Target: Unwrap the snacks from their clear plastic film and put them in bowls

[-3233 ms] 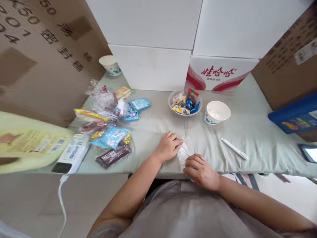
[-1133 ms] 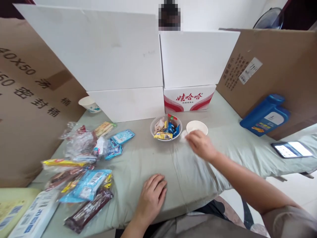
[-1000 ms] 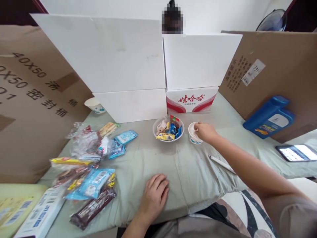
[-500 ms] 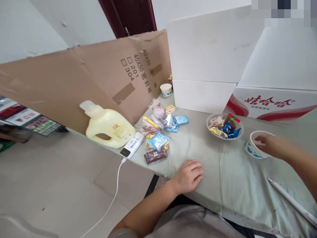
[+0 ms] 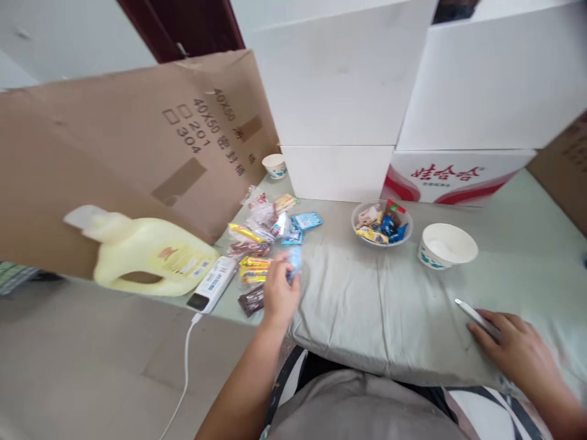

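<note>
While the left hand (image 5: pixel 282 290) pinches a blue packet (image 5: pixel 296 259) near the counter's (image 5: pixel 342 305) front edge, toward its left end, likely light, soft, slippery and best held by its edge, the right hand's (image 5: pixel 520 345) fingers curl around a white pen (image 5: pixel 474 316), maybe not gripping; I can't tell.

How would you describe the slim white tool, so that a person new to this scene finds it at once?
Start from the white box with red lettering. Come nearer, past the paper cup beside the snack bowl, to the right hand, which covers one end of the slim white tool. Unlike the round cup and bowl, it is straight and narrow.
</note>
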{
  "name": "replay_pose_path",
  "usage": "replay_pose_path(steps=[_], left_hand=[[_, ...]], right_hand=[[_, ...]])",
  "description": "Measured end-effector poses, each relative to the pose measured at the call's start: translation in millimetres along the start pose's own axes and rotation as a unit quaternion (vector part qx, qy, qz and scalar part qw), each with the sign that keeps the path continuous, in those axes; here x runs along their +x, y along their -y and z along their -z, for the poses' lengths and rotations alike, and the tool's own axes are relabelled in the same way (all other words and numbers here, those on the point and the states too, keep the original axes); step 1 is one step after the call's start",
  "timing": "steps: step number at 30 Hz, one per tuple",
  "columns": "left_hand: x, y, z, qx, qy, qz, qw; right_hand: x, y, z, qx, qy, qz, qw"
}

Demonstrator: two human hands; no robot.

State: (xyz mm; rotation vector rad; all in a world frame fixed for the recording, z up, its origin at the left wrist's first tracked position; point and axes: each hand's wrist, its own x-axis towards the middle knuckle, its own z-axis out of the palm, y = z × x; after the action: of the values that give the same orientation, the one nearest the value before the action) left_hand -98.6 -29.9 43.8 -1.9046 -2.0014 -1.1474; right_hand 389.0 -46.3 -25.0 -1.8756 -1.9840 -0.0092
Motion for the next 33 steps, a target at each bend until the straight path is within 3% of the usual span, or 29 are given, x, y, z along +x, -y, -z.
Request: replay_pose_path(steps=[2, 4, 7, 10, 14, 19, 22, 26, 28, 30, 33], left_hand=[[-13.3, -37.9, -26.2, -0.103, 0.066, -0.134, 0.983], [-29.6, -71.5, -49.2, -0.16, 0.135, -0.272, 0.939], [-51.8, -100.5, -69.9, -0.177, 0.201, -0.38, 0.885], [-63.0, -102.8, -73.5, -0.193, 0.193, -0.359, 0.892], [-65.2, -94.5, -69.4, -0.228, 0.132, -0.273, 0.925], [-67.1, -94.8, -70.0, -0.234, 0.127, -0.235, 0.935], [-65.4, -94.3, -69.9, -0.243, 0.122, -0.211, 0.939], [-60.0, -92.2, -70.2, -0.27, 0.136, -0.191, 0.934], [-58.1, -91.3, -72.3, -0.264, 0.144, -0.175, 0.938], [-57.3, -90.4, -75.4, -0.249, 0.141, -0.156, 0.945], [-57.1, -89.7, -79.0, -0.261, 0.135, -0.144, 0.945]], right_hand=[[-5.3, 18.6, 3.0, -0.012, 0.014, -0.003, 1.0], [-4.6, 30.8, 6.8, -0.02, 0.028, -0.009, 0.999], [0.0, 45.8, 16.3, -0.001, 0.032, -0.017, 0.999], [3.6, 71.3, 27.5, 0.054, 0.029, 0.016, 0.998], [8.3, 124.7, 32.3, 0.11, 0.056, 0.13, 0.984], [19.9, 172.0, 24.6, 0.064, 0.113, 0.225, 0.966], [27.5, 159.6, 25.2, 0.003, 0.137, 0.158, 0.978], [29.6, 105.0, 31.6, -0.087, 0.133, 0.008, 0.987], [26.4, 80.7, 34.2, -0.124, 0.123, -0.028, 0.984], [21.5, 71.0, 36.2, -0.115, 0.073, -0.017, 0.991], [14.6, 90.3, 39.0, 0.01, -0.039, 0.054, 0.998]])
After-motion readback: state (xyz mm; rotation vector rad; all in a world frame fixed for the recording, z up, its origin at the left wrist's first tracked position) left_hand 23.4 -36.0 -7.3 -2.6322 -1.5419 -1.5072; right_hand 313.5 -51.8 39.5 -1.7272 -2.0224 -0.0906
